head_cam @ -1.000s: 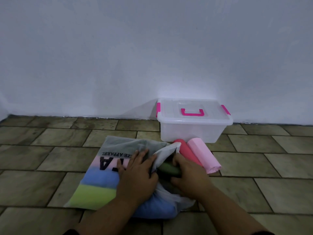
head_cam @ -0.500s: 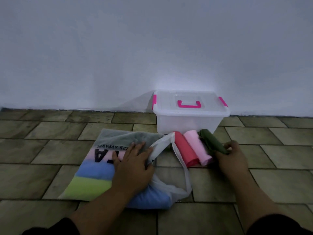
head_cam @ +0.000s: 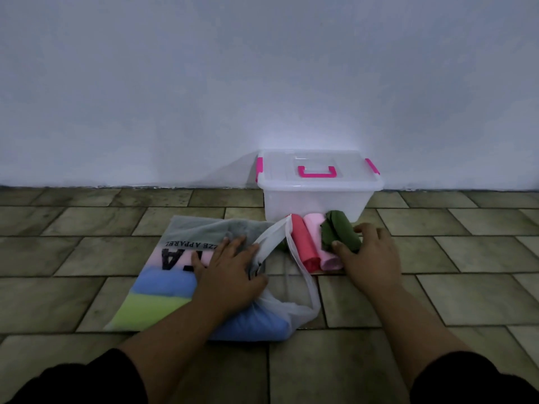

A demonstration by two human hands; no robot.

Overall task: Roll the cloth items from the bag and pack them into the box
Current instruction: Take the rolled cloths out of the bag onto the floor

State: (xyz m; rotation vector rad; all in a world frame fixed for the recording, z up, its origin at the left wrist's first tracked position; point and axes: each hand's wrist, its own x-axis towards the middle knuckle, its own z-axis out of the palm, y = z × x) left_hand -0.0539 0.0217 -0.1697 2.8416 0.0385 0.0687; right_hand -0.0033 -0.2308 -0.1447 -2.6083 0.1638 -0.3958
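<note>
A translucent white bag (head_cam: 186, 290) lies flat on the tiled floor with blue, green and pink cloth showing through it. My left hand (head_cam: 230, 272) presses flat on the bag near its mouth, fingers spread. A clear plastic box (head_cam: 318, 196) with a shut lid and pink clips stands against the wall. In front of it lie a red roll (head_cam: 303, 243), a pink roll (head_cam: 320, 246) and a dark green roll (head_cam: 338, 231) side by side. My right hand (head_cam: 370, 252) rests against the green roll, thumb on its near end.
A white wall runs behind the box. The bag's loose white handle (head_cam: 303, 275) loops across the floor between my hands. Brown floor tiles spread left and right of the objects.
My right hand took the green roll out of the bag, carried it right and set it beside the pink roll. The left hand stayed on the bag.
</note>
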